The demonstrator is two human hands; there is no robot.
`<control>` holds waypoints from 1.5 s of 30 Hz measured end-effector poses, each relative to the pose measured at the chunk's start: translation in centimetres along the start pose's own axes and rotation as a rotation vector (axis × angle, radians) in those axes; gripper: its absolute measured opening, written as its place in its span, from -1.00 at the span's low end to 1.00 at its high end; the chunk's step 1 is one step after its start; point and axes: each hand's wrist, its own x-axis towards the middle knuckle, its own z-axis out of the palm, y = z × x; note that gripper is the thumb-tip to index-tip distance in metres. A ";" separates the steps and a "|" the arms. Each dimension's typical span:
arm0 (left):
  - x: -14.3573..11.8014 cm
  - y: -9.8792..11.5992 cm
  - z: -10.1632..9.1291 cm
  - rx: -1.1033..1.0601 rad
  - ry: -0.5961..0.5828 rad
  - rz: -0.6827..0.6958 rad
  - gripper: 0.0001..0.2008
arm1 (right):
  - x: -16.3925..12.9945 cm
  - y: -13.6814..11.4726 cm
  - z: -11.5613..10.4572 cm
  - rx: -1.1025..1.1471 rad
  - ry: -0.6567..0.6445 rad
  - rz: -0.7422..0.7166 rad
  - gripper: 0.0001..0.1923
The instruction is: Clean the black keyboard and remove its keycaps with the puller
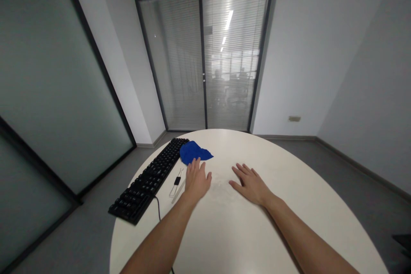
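My left hand is over the table with its fingers apart and holds nothing. Its fingertips reach the near edge of a crumpled blue cloth; whether they touch it I cannot tell. Just left of that hand lies a wire tool with a black middle, like a keycap puller. Beside it is a thin pale stick, partly hidden by my hand. A black keyboard runs slantwise along the left side. My right hand rests palm down, fingers spread, with nothing in it.
The round white table has its curved edge on both sides and at the back. A black cable runs from the keyboard beneath my left forearm. Beyond stand glass doors with blinds and a wall socket.
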 end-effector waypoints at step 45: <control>3.0 -2.3 -0.7 0.075 0.232 -0.034 -0.88 | 0.0 0.4 -0.5 0.022 -0.023 0.010 -0.21</control>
